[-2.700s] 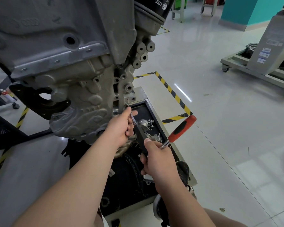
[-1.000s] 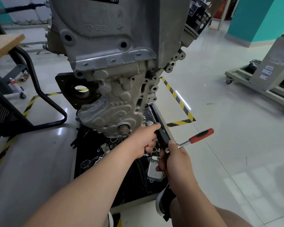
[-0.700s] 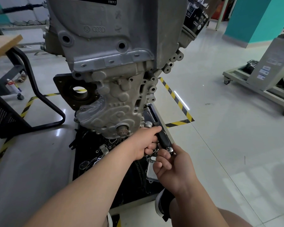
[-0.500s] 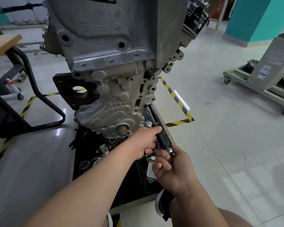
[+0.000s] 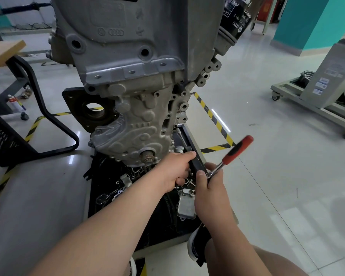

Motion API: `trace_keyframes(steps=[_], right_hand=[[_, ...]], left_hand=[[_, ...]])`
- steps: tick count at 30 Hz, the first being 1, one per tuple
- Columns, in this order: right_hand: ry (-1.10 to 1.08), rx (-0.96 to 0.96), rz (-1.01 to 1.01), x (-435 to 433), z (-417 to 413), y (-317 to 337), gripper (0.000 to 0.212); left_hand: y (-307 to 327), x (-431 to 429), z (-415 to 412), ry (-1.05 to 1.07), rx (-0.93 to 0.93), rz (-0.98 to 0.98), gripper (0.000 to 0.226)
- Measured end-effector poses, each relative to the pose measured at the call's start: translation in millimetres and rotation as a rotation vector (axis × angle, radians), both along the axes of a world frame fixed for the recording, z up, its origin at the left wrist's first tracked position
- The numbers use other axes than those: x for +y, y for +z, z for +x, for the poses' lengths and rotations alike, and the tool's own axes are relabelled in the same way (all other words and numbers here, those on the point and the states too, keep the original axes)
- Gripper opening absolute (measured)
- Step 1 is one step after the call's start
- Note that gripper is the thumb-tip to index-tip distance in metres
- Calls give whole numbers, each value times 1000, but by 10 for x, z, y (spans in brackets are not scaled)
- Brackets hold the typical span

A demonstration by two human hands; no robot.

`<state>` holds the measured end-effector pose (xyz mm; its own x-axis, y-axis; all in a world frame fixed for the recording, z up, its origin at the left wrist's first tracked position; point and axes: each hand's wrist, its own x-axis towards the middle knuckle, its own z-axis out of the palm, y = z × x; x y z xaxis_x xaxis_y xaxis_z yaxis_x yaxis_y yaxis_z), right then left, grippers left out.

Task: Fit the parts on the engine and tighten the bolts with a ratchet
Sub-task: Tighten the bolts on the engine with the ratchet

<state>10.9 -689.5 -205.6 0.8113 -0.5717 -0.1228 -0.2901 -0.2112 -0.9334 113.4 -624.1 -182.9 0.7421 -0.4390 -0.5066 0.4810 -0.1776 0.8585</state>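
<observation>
A grey aluminium engine hangs upright in front of me above a black parts tray. At its lower right corner my left hand grips a black part held against the engine. My right hand holds the head end of a ratchet. Its red and black handle points up and to the right, blurred. The bolt under the ratchet head is hidden by my fingers.
Several loose metal parts lie in the tray, among them a silver cover. A black oil filter sticks out at the engine's upper right. A black chair frame stands at left, a wheeled cart at right. Yellow-black tape marks the floor.
The ratchet's red handle, hidden behind my right hand half a second ago, has swung back up to the right. My left hand stays on the black part.
</observation>
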Motion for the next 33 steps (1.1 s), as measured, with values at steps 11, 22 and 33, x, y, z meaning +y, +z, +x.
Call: trace_keyframes(steps=[11,22,33], right_hand=[[56,-51,-57,15,3,-37,20],[-55,-141,985,-13,50,61,31],[-37,-183,1534,56,28,116,45]], left_hand=[[25,30,18,-23,55,-11,17],[9,77,68,-83,35,-30,15],[16,66,52,-92,-7,33,19]])
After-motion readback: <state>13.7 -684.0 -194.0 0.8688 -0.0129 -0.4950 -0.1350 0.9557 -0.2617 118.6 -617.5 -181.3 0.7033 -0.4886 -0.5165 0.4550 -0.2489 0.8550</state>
